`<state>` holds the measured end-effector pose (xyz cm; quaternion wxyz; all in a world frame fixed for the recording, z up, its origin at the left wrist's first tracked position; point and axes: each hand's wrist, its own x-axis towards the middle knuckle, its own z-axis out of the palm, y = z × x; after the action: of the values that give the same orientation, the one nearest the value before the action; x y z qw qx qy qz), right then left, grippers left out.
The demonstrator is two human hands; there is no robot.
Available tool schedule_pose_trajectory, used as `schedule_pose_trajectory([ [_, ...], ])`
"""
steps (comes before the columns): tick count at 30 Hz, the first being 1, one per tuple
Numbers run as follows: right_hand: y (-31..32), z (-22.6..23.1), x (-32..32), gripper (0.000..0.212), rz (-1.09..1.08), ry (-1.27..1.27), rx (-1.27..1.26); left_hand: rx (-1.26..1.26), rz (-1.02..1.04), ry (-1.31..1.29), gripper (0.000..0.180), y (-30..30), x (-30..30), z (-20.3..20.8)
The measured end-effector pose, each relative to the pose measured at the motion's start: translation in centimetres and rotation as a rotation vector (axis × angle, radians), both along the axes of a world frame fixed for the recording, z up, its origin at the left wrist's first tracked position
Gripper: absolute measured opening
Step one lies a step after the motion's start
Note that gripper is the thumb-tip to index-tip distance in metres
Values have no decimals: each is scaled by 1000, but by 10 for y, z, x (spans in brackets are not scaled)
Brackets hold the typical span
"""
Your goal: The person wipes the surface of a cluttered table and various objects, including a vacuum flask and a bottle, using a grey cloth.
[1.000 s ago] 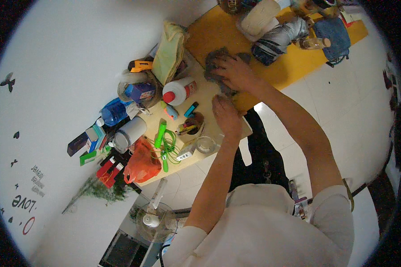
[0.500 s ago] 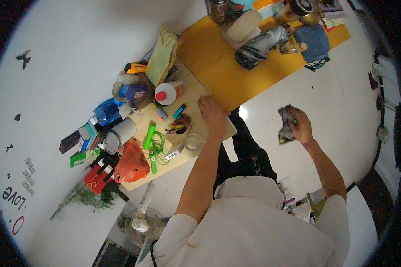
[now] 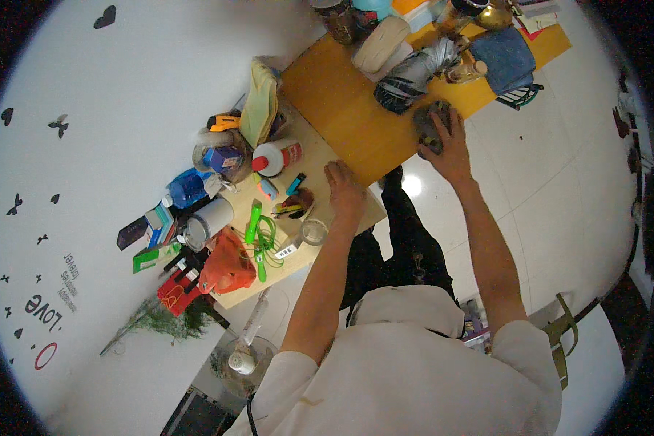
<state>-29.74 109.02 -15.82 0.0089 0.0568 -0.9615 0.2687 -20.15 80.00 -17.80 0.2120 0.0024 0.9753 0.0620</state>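
With the right hand [image 3: 450, 154], gripping a crumpled dark-grey cloth [image 3: 432, 118] under bent, part-spread fingers. Back from over the white-tiled floor [image 3: 498, 171], now at the near edge of the orange-yellow tabletop [image 3: 352, 116], so returned to the work surface, near a silver-and-black wrapped bundle [image 3: 407, 81]. With the left hand [image 3: 346, 192], curled, over nothing visible, too hidden underneath to judge closure, staying by the right edge of the pale wooden table [image 3: 315, 154].

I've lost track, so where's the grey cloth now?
In the head view, the grey cloth is right of centre, in the right hand at the edge of the yellow table, near the black and silver bundle.
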Motion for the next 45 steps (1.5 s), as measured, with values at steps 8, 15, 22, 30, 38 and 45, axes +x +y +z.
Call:
schedule_pose_trajectory([
  [8, -53, -8, 20, 63, -86, -72, 383, -125, -170, -52, 80, 14, -14, 21],
  [15, -107, 36, 71, 61, 445, -327, 147, 49, 10, -105, 81, -6, -11, 9],
  [22, -125, 88, 16, 83, 265, -22, 318, 76, -5, 57, 65, -3, -7, 14],
  [30, -142, 49, 22, 85, 286, -1, 186, 99, 102, 81, 53, -10, 4, -10],
  [38, -173, 3, 8, 82, 240, -118, 202, 28, 93, 110, 54, 2, 2, -5],
  [45, -209, 1, -60, 58, 267, -52, 56, -142, 45, 170, 73, 1, 10, -21],
])
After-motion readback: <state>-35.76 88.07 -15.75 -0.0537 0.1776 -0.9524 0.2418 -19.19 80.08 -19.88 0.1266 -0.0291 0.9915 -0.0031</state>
